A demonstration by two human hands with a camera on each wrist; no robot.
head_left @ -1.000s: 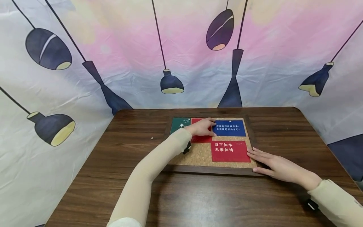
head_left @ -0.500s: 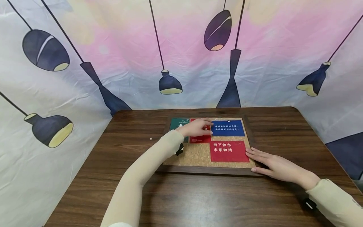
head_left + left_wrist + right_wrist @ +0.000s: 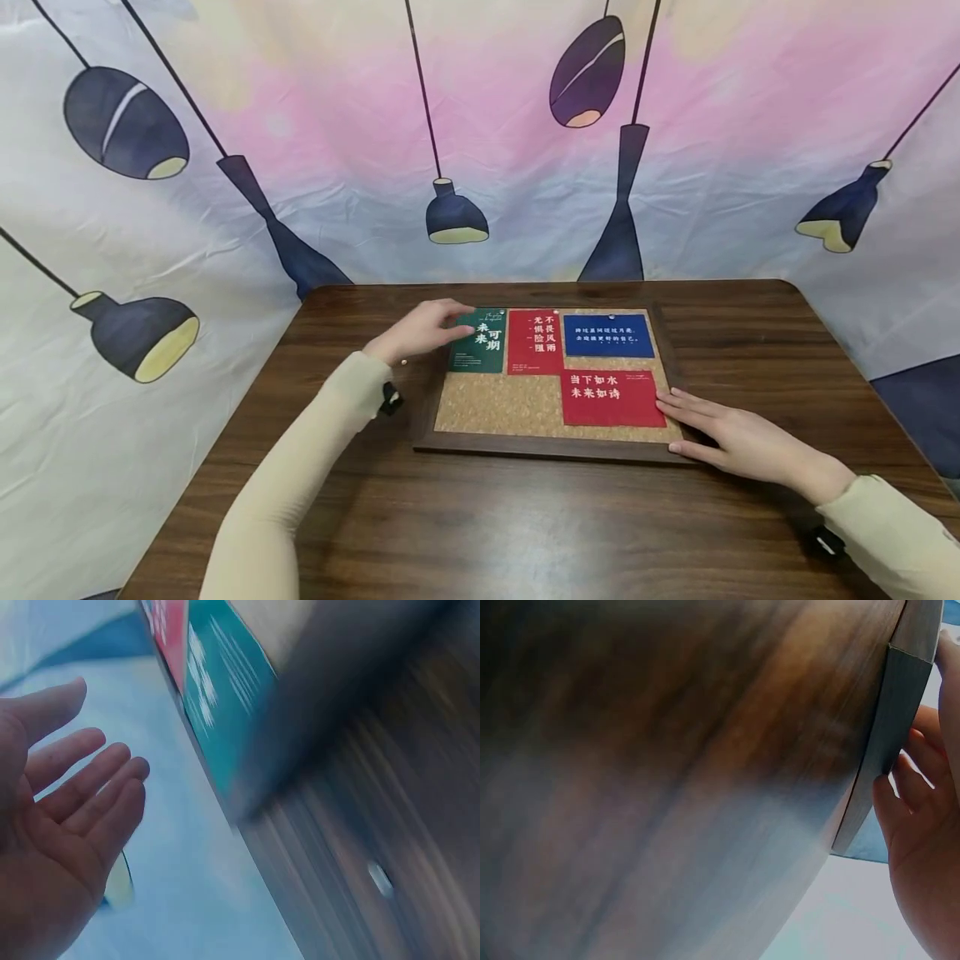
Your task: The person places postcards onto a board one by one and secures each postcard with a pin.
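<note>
A framed corkboard [image 3: 495, 407] lies on the table with a green card [image 3: 476, 357], a red card [image 3: 534, 343] and a blue card [image 3: 609, 337] along its top, each with a small pin at its upper edge. Below the blue card sits another red card [image 3: 611, 407]. My left hand [image 3: 414, 333], fingers loosely bent and apart, hovers at the board's left side, fingertips overlapping the green card in the head view. In the left wrist view its palm [image 3: 67, 840] holds nothing. My right hand [image 3: 738, 437] rests with extended fingers along the frame's lower right side.
One loose pin [image 3: 403, 362] lies on the brown wooden table [image 3: 525, 525], left of the board and beside my left wrist. Behind the table hangs a cloth backdrop [image 3: 337, 108] printed with lamps.
My left hand has moved left, from between the upper red card and the blue card to the board's left side, uncovering the upper red card. My right hand stays at the frame.
</note>
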